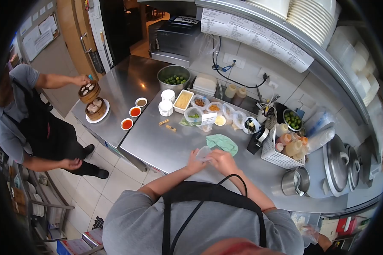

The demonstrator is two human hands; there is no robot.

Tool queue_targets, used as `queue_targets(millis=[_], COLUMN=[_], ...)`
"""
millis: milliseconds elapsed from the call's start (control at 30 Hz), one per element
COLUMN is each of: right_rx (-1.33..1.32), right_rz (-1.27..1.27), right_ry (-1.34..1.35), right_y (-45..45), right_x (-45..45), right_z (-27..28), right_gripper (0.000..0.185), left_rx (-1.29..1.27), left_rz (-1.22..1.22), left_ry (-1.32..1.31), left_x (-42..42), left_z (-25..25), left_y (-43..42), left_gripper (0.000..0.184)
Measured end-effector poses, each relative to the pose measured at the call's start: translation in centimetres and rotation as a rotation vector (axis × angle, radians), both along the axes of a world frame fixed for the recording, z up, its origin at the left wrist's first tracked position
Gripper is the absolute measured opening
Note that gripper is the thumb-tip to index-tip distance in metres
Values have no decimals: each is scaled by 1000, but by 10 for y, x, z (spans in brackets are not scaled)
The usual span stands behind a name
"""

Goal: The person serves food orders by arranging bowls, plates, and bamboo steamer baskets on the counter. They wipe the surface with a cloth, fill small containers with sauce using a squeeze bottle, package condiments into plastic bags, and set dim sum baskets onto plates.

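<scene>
Close in front of my body, over the steel counter (157,148), my left hand (195,162) and my right hand (222,161) are closed on a small translucent plastic piece (204,153). Whether it is a bag or a lid I cannot make out. Just beyond my fingers a crumpled green cloth (223,143) lies on the counter. Farther back are a bag of chopped greens (194,115), a white container of yellow shreds (183,100) and a small bowl of pale yellow food (220,120). Two small light-brown pieces (170,128) lie to the left.
At left a co-worker's hand (84,80) holds a bamboo steamer (89,91); another steamer (96,109) stands on a white plate (107,111). Sauce bowls (135,111) sit near the counter seam. On the right are a white basket of bottles (281,158) and a metal pot (295,180).
</scene>
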State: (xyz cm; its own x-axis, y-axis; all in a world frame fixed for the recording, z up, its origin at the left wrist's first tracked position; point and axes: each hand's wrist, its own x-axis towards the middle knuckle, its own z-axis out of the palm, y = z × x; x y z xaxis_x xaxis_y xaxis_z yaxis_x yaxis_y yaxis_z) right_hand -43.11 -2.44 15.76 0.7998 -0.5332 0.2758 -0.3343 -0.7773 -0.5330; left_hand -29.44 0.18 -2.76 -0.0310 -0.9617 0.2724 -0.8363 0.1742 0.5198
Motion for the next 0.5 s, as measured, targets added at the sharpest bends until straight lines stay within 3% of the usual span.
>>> queue_targets(millis=[33, 67, 133, 167, 267, 333, 467, 500], right_rx=[22, 24, -150, -147, -255, -14, 24, 14], right_rz=[-25, -24, -26, -33, -24, -34, -26, -97], right_ry=[-65, -63, -120, -119, 118, 318, 234, 76], right_y=[-2, -2, 1, 1, -11, -25, -35, -30], right_x=[-1, 0, 2, 0, -10, -17, -18, -16], right_z=[2, 8, 21, 15, -7, -13, 72, 101], right_gripper=[16, 16, 23, 23, 27, 22, 22, 20], left_rx=[-135, -134, -172, -169, -214, -158, -179, -128], left_rz=[53, 53, 92, 85, 120, 116, 116, 97], left_ry=[-187, -185, 119, 120, 92, 105, 65, 81], left_x=[1, 1, 2, 1, -2, -4, -1, 1], left_z=[-13, -7, 5, 4, 8, 13, 4, 4], left_y=[-3, -3, -3, -4, -6, -3, -8, -10], left_gripper=[37, 37, 34, 34, 31, 30, 30, 30])
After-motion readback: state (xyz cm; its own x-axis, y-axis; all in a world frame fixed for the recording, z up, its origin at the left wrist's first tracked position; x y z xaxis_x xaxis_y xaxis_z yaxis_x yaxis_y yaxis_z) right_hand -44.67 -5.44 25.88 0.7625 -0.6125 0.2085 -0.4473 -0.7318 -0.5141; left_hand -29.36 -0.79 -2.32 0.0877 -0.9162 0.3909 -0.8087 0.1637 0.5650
